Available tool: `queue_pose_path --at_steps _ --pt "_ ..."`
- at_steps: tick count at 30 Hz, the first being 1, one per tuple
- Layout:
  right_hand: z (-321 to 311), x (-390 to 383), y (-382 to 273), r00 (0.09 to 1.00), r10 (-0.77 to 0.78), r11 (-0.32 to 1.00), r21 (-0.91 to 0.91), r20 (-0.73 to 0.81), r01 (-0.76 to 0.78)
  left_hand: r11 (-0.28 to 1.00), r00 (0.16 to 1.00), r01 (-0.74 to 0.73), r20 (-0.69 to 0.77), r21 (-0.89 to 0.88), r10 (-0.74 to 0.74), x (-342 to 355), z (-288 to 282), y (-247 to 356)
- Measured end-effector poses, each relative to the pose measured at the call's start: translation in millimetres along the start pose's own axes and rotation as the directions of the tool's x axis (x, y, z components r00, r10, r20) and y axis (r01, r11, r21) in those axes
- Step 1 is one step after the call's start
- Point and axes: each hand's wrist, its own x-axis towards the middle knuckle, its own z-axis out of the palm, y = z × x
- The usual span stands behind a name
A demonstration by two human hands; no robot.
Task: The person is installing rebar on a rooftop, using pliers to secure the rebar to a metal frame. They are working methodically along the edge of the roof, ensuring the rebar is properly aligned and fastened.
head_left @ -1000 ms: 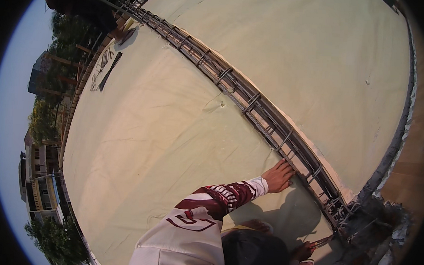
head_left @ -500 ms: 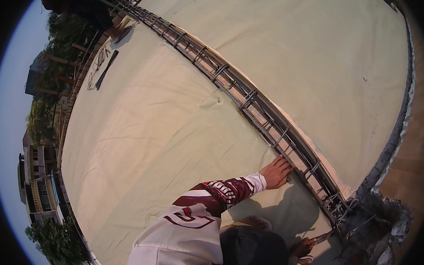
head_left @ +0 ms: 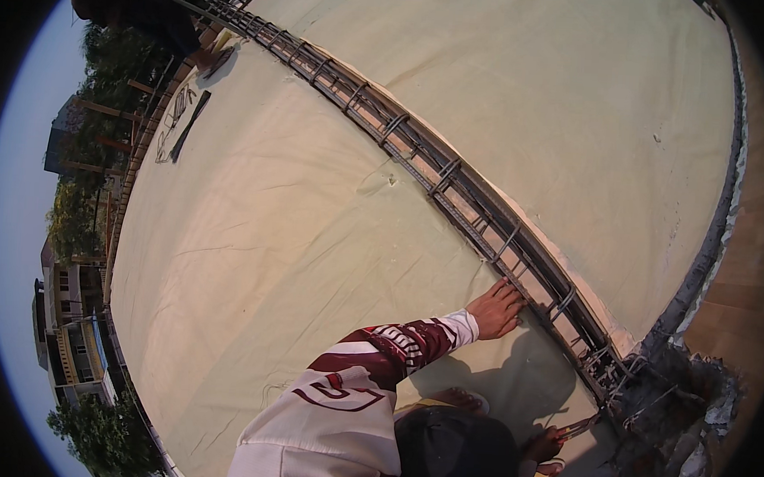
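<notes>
A long steel rebar cage (head_left: 441, 185), made of bars with square stirrups, runs from the upper left down to the lower right. My left hand (head_left: 496, 310) rests palm down beside its lower end. Its fingers are spread and touch the near bar. Closer to me, my right hand (head_left: 544, 444) is closed round a pair of pliers (head_left: 578, 428) with reddish handles. The tip of the pliers points at the end of the cage, where bars and wires (head_left: 610, 371) crowd together. Part of the right hand is hidden by a dark rounded shape (head_left: 457, 457) at the lower edge.
Pale green sheeting (head_left: 261, 232) covers the deck on both sides of the cage. Broken concrete (head_left: 693, 410) with protruding bars lies at the lower right. At the far upper left, a co-worker (head_left: 143, 14) bends near the deck's edge. Dark rods (head_left: 189, 125) lie close by.
</notes>
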Motion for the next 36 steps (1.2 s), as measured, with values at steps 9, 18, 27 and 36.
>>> queue_pose_path --at_steps 9,18,27,36 --pt "2 2 7 1.0 -0.018 1.0 0.016 0.006 0.018 1.0 1.0 0.002 -0.012 0.0 -0.002 0 -1 1" --pt "-11 -16 -32 0.994 0.088 0.996 -0.021 0.065 -0.087 1.0 1.0 0.0 -0.007 0.003 0.0 -1 1 0" --pt "-7 -15 -28 0.997 0.056 0.998 0.004 0.048 -0.056 1.0 1.0 -0.006 -0.017 0.006 0.006 -1 -1 0" --pt "-8 -5 -12 0.996 0.043 0.997 -0.06 0.072 -0.038 1.0 1.0 -0.003 -0.009 0.007 0.003 0 -1 0"
